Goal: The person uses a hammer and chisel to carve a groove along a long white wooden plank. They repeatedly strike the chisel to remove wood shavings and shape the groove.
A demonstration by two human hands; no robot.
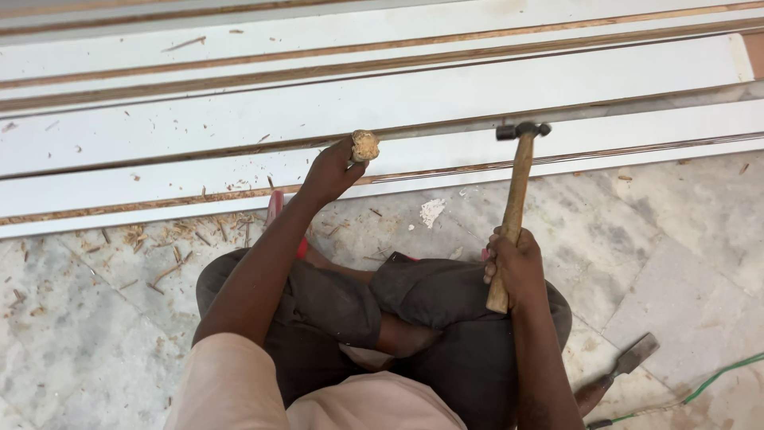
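Several long white boards (446, 99) lie side by side just beyond both hands, on a marble floor (684, 231) strewn with wood chips. Right hand (516, 269) grips a wooden-handled hammer (516, 199) upright; left hand (330, 171) clasps a chisel handle (364, 146) against the nearest board

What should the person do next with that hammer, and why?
Probably bring the hammer down onto the worn wooden handle end of the tool. The left hand holds that tool upright against the white boards, and the right hand has the hammer raised with its head close beside it, not touching, so a strike looks ready.
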